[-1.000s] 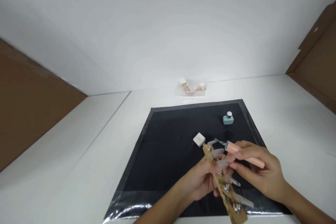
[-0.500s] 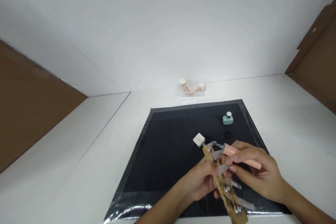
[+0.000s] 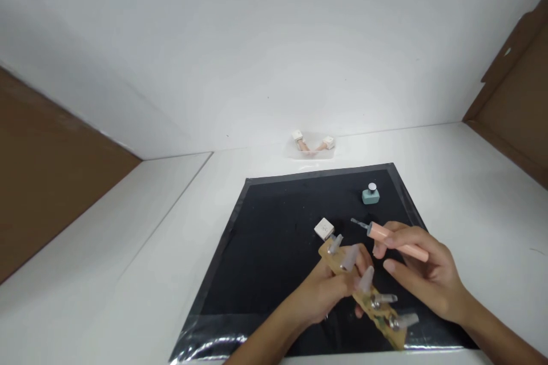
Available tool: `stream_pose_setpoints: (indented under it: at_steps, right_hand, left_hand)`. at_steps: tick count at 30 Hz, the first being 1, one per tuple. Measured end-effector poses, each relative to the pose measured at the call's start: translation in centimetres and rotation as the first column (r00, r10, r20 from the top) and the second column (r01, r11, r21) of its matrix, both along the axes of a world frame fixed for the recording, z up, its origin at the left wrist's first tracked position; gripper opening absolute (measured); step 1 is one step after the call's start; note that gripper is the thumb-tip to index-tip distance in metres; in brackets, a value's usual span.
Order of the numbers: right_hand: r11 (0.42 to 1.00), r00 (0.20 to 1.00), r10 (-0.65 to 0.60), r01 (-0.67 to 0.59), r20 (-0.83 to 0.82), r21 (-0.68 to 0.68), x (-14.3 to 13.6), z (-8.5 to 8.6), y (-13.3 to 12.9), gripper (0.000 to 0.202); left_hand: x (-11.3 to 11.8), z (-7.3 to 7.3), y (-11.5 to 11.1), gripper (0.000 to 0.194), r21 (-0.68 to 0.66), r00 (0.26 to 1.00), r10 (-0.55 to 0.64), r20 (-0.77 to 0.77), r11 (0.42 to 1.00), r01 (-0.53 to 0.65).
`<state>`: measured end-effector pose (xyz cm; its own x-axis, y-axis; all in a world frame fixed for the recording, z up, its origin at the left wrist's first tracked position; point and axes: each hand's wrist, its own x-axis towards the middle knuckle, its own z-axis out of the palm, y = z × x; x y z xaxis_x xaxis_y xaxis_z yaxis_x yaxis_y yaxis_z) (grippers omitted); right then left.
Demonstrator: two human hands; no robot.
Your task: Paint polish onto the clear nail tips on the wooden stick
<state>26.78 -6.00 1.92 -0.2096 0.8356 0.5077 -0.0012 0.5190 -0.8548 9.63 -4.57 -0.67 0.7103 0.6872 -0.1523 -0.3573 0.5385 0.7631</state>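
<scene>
My left hand (image 3: 327,291) grips a wooden strip (image 3: 377,319) from below and the side. Along the strip, several clear false nail tips (image 3: 367,279) stand on small metal mounts. Held between the fingers and thumb of my right hand (image 3: 428,279) is a nail polish brush (image 3: 398,242) with a peach handle. Its bristles point left and hang apart from the nail tips, above the far end of the strip. A white square block (image 3: 324,228) sits just beyond that end; whether they touch I cannot tell.
A small teal bottle (image 3: 370,197) with a round silver top stands at the back right of the black mat (image 3: 278,211). Behind the mat, a clear tray (image 3: 310,154) holds two white-ended items. A white wall and brown cardboard panels (image 3: 55,182) enclose the table.
The brush has lifted away from the nail tip at the strip's far end and shifted slightly right. My left hand has turned the strip, so the tips now point more upward.
</scene>
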Motion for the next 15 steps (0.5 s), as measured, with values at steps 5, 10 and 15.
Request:
stream_pose_setpoints:
  at_steps: [5, 10, 15]
  right_hand:
    - [0.993, 0.996, -0.081, 0.084, 0.031, -0.082, 0.6, 0.2, 0.3, 0.021]
    - [0.984, 0.981, -0.167, 0.172, 0.103, -0.044, 0.8, 0.6, 0.5, 0.024]
    - [0.977, 0.944, -0.212, 0.198, 0.254, 0.079, 0.7, 0.1, 0.6, 0.033]
  left_hand:
    - [-0.2, 1.1, 0.3, 0.025, 0.326, 0.981, 0.122, -0.150, 0.943, -0.067]
    - [-0.5, 1.3, 0.7, 0.012, 0.608, 0.873, 0.366, -0.322, 0.787, -0.106]
    - [-0.7, 1.1, 1.4, 0.009, 0.663, 0.818, 0.445, -0.365, 0.740, -0.107]
